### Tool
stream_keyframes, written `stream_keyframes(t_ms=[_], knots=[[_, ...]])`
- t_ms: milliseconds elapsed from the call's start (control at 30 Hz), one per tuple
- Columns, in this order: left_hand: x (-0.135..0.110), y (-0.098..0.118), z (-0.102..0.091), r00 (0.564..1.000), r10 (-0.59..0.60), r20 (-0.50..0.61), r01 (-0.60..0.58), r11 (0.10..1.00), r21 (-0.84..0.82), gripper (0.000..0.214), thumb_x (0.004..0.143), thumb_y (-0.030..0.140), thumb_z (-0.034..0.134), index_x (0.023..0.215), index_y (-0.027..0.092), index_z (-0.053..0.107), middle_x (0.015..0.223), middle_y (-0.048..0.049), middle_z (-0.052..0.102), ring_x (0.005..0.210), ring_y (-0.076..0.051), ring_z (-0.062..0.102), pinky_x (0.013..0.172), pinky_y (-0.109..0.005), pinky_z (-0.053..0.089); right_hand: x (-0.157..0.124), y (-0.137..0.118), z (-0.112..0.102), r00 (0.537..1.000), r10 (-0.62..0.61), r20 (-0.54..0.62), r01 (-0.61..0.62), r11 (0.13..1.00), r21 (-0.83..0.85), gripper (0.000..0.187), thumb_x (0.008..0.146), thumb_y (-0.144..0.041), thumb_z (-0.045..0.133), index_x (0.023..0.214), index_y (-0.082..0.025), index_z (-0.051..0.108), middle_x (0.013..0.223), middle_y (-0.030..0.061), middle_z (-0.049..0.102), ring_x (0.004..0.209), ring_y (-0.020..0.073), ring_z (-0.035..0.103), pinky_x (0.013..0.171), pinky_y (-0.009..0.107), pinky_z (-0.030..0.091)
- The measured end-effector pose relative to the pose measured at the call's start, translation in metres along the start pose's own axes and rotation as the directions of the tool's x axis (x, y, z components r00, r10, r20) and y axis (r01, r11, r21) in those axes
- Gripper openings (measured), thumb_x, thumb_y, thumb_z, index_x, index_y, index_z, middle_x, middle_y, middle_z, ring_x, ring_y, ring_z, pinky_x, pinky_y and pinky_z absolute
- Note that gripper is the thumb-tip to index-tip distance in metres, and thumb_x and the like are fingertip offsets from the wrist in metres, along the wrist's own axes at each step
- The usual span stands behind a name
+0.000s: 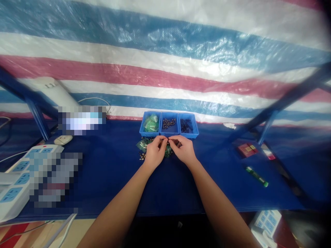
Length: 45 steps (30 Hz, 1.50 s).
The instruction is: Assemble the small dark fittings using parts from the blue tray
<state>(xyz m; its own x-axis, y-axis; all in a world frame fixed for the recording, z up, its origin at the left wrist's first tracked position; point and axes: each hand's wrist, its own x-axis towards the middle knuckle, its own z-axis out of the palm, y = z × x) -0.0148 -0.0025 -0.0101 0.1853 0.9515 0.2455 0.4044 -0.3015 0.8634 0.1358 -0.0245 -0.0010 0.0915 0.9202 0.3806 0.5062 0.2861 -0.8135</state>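
Observation:
My left hand (156, 150) and my right hand (183, 148) meet fingertip to fingertip over the blue table, just in front of three joined blue bins. Both are closed in a pinch, and whatever sits between the fingertips is too small to name. Under and beside the left hand lie green packets (142, 145) and some small brass-coloured metal parts (142, 156). The left bin (141, 130) holds green plastic packets (151, 123). Small metal pieces (169, 123) fill part of the middle bin (169, 132). Thin dark pieces (186, 126) lie in the right bin (196, 131).
A large white power strip (49, 150) and a white mouse (63, 140) are at the left. On the right lie a red box (247, 150) and a green tube-like packet (257, 176). Blue metal frame bars (281, 100) slope at both sides; a striped tarp (165, 72) hangs behind.

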Motion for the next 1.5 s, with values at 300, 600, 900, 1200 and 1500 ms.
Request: stream_keyframes(t_ms=[300,600,900,1200,1500], knots=[[-0.001,0.000,0.000,1.000,0.005,0.010,-0.005,0.999,-0.040,0.026,0.092,0.041,0.050,0.103,0.020,0.060,0.067,0.0015,0.064,0.059,-0.012,0.060,0.057,-0.022,0.045,0.000,0.003,0.000,0.998,-0.050,-0.023,0.050,0.999,0.019,0.018,0.087,-0.031,0.058,0.094,-0.022,0.072,0.088,0.0039,0.072,0.066,0.0148,0.063,0.060,0.027,0.050],[-0.001,-0.004,0.001,1.000,0.019,-0.022,-0.020,0.999,-0.040,0.025,0.092,0.041,0.050,0.095,0.019,0.062,0.063,0.0018,0.061,0.056,-0.012,0.058,0.056,-0.022,0.045,0.000,0.008,0.002,0.997,-0.062,-0.049,0.063,0.998,0.029,0.018,0.085,-0.032,0.060,0.095,-0.023,0.073,0.090,0.0035,0.073,0.069,0.0158,0.066,0.059,0.027,0.053],[-0.001,-0.002,0.000,1.000,0.019,-0.020,-0.020,0.997,-0.078,0.025,0.092,0.040,0.051,0.105,0.021,0.060,0.066,0.0015,0.064,0.055,-0.012,0.059,0.056,-0.022,0.046,0.001,0.009,0.000,0.997,-0.071,-0.038,0.072,0.997,0.011,0.018,0.086,-0.031,0.060,0.096,-0.023,0.073,0.088,0.0037,0.073,0.067,0.0155,0.065,0.058,0.027,0.053],[-0.002,-0.004,0.002,0.999,0.007,-0.044,-0.012,0.994,-0.104,0.025,0.093,0.042,0.047,0.093,0.019,0.058,0.062,0.0022,0.059,0.054,-0.011,0.057,0.056,-0.022,0.046,0.000,0.010,0.003,0.996,-0.071,-0.047,0.072,0.997,0.024,0.020,0.085,-0.030,0.062,0.100,-0.024,0.073,0.091,0.0040,0.073,0.072,0.0168,0.067,0.060,0.028,0.055],[-0.002,-0.004,0.001,0.999,0.006,-0.041,-0.011,0.993,-0.116,0.025,0.091,0.042,0.051,0.098,0.020,0.061,0.063,0.0014,0.062,0.056,-0.013,0.059,0.056,-0.022,0.047,0.001,0.006,0.000,0.995,-0.077,-0.056,0.077,0.997,-0.004,0.020,0.087,-0.031,0.059,0.098,-0.023,0.073,0.093,0.0041,0.074,0.069,0.0157,0.066,0.059,0.027,0.054]])
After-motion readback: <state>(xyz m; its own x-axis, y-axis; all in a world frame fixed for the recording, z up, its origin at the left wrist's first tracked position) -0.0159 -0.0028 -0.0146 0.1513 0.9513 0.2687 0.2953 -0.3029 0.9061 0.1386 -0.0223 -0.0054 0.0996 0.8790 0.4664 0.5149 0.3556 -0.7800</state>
